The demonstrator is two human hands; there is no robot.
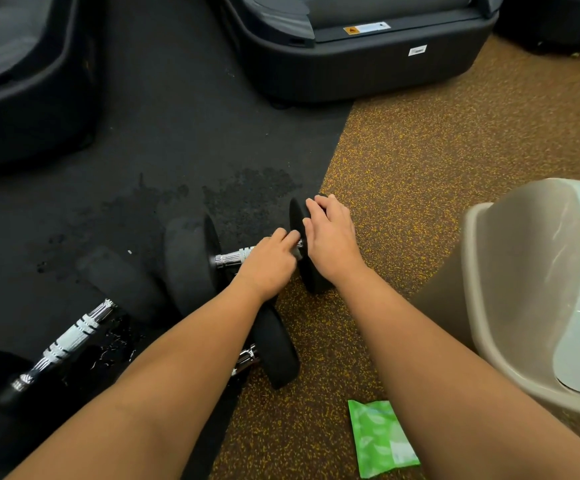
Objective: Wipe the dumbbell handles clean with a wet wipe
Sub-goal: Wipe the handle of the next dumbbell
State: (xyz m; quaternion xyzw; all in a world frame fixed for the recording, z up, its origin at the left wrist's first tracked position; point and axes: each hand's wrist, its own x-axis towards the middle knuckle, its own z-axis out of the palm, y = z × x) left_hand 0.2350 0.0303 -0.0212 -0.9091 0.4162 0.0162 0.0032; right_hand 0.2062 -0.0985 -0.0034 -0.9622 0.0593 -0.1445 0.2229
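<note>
A black dumbbell with a chrome handle lies across the edge of the dark mat. My left hand is closed around the right part of that handle; any wipe in it is hidden. My right hand rests on top of the dumbbell's right weight, fingers spread over its rim. A second dumbbell lies at the lower left with a bare chrome handle. A third dumbbell shows partly under my left forearm. A green wet wipe pack lies on the speckled floor near my right forearm.
A beige bin with a clear liner stands at the right. Dark treadmill bases sit at the back and at the far left. Wet patches mark the black mat behind the dumbbells.
</note>
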